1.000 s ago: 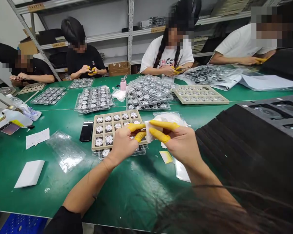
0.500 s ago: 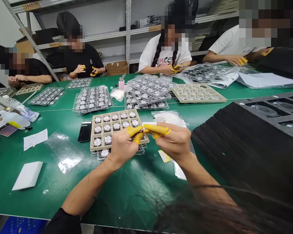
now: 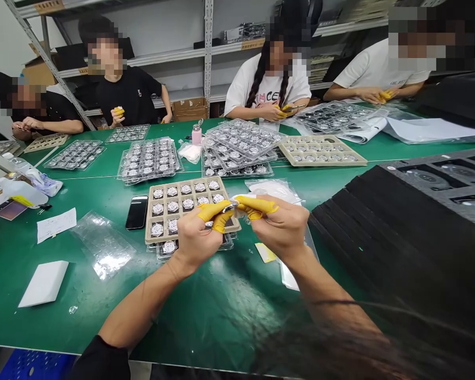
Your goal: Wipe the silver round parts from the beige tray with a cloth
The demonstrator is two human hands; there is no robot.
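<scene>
My left hand (image 3: 201, 235), with yellow finger covers on thumb and forefinger, pinches a small shiny metal watch case (image 3: 229, 207) by its edge. Against the other side of it, my right hand (image 3: 284, 224) presses a small white wiping cloth (image 3: 243, 197) between yellow-covered fingers. Most of the cloth is hidden by those fingers. Both hands are above the right edge of a beige tray (image 3: 153, 239), whose compartments hold round white-and-silver watch pieces. Clear plastic trays (image 3: 167, 255) lie under it.
A black phone (image 3: 136, 212) lies left of the tray, near a clear plastic bag (image 3: 103, 245) and a white block (image 3: 43, 284). Black foam trays (image 3: 364, 227) rise at the right. Stacked clear trays (image 3: 148, 161) and a pink bottle (image 3: 197, 135) stand farther back. Several co-workers sit opposite.
The watch case has turned so that more of its metal edge shows between my hands. Across the table, a co-worker in black has straightened up and lowered one hand.
</scene>
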